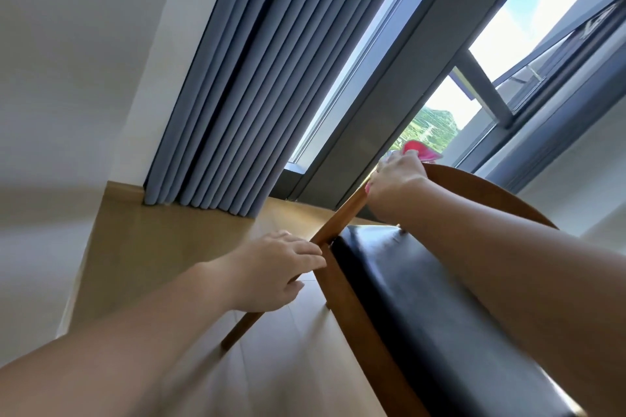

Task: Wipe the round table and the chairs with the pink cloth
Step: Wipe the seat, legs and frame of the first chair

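Observation:
A wooden chair [342, 284] with a black padded seat [423, 301] fills the lower right of the tilted head view. My left hand [271, 271] grips the chair's wooden frame where the back post meets the seat corner. My right hand [394, 183] holds the pink cloth [420, 150] against the top of the curved wooden backrest [491, 186], with the cloth poking out beyond my fingers. The round table is out of view.
Grey-blue curtains [237, 78] hang to the wooden floor [142, 240] at the back left. A dark-framed window [508, 54] stands behind the chair, one pane tilted open. White wall [67, 44] on the left.

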`<state>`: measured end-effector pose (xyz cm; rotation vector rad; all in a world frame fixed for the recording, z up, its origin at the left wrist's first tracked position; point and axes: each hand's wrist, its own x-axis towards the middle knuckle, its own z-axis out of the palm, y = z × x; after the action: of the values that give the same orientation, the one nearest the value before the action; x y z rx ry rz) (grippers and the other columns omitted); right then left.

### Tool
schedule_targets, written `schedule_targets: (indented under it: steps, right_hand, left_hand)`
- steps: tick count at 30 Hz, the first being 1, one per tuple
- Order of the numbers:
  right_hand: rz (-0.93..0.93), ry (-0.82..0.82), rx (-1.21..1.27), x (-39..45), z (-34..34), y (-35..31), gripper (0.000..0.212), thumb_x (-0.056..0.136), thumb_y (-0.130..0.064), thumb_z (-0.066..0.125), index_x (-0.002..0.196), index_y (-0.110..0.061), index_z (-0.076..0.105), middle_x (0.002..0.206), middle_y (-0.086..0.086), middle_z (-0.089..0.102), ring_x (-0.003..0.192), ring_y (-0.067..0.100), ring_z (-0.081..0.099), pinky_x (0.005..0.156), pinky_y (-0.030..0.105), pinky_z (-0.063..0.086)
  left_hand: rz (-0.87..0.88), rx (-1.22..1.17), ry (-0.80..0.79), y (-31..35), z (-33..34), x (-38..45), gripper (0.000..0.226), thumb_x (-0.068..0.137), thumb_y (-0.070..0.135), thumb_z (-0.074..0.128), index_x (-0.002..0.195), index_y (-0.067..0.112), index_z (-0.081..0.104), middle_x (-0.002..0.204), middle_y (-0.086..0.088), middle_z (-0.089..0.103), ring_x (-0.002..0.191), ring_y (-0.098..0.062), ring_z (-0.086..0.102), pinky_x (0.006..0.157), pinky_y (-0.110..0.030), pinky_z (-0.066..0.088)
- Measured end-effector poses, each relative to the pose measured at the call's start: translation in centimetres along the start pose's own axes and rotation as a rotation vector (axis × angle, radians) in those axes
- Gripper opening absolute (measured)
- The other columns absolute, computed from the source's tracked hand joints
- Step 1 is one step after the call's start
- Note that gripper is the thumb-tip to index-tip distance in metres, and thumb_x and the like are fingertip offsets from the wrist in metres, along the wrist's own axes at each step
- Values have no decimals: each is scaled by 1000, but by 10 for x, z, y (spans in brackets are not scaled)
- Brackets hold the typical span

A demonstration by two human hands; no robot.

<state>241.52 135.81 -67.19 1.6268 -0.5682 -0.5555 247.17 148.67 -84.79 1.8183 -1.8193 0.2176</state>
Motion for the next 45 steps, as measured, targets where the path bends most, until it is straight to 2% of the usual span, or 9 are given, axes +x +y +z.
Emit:
schedule_targets:
  steps: [6, 11, 13, 16, 19, 21, 33, 39, 45]
  right_hand:
    - [-23, 174, 137, -61, 23, 15, 64, 103, -41, 29, 155, -10, 9, 162, 20, 4, 148, 41, 3, 118, 58, 8]
    - [-26, 311, 196, -111, 52, 17, 63, 104, -39, 22, 155, -10, 0, 162, 19, -4, 147, 43, -8, 118, 60, -3]
    - [-16, 371, 212, -127, 66, 19, 62, 104, -40, 20, 155, -12, -1, 163, 18, -4, 147, 43, -11, 117, 61, -3]
    - [-16, 452, 236, -141, 89, 17, 59, 104, -39, 19, 156, -14, 4, 163, 17, 2, 147, 44, -7, 117, 62, 1]
    - [29, 539, 271, -154, 106, 16, 57, 100, -39, 28, 151, -13, 32, 157, 19, 28, 146, 45, 15, 116, 63, 13]
    - [55, 580, 275, -164, 121, 14, 58, 99, -43, 31, 148, -13, 37, 155, 18, 33, 145, 44, 20, 116, 62, 13]
    - [180, 882, 321, -225, 229, -7, 60, 101, -32, 51, 153, -14, 29, 158, 15, 24, 145, 44, 17, 114, 63, 23]
    - [188, 867, 344, -255, 292, -19, 67, 99, -25, 50, 156, -17, 14, 162, 12, 8, 148, 41, 6, 116, 61, 19]
    - [187, 830, 405, -289, 348, -14, 76, 95, -25, 53, 157, -17, 10, 163, 14, 5, 147, 43, 12, 116, 60, 20]
  left_hand:
    - [56, 38, -87, 18, 1, -7, 49, 101, 32, 43, 148, 34, 31, 151, 18, 32, 141, -3, 24, 106, -12, 2]
    - [102, 56, -162, 36, 3, -11, 48, 102, 31, 40, 148, 35, 29, 152, 20, 30, 141, -1, 21, 96, -4, -9]
    - [116, 41, -165, 40, 6, -10, 49, 102, 32, 40, 149, 37, 27, 153, 20, 28, 142, 0, 18, 101, -6, -6]
    - [153, 35, -165, 46, 10, -4, 49, 102, 33, 41, 149, 36, 27, 154, 20, 27, 143, -1, 18, 110, -13, 4]
    - [197, 40, -146, 59, 12, 3, 50, 101, 36, 42, 149, 37, 27, 154, 19, 27, 144, -3, 18, 111, -15, 5]
    - [236, 44, -146, 70, 14, 6, 50, 101, 35, 42, 149, 35, 28, 154, 18, 27, 144, -4, 19, 109, -14, 3]
    - [379, 41, -170, 110, 30, 10, 49, 101, 37, 42, 148, 37, 30, 153, 19, 31, 143, -1, 21, 106, -11, -2]
    - [424, 32, -174, 121, 34, 11, 49, 100, 35, 46, 147, 33, 33, 152, 15, 35, 143, -5, 25, 106, -14, 1]
    - [447, 55, -184, 129, 35, 14, 51, 100, 37, 43, 149, 34, 29, 154, 16, 31, 144, -4, 22, 105, -12, 0]
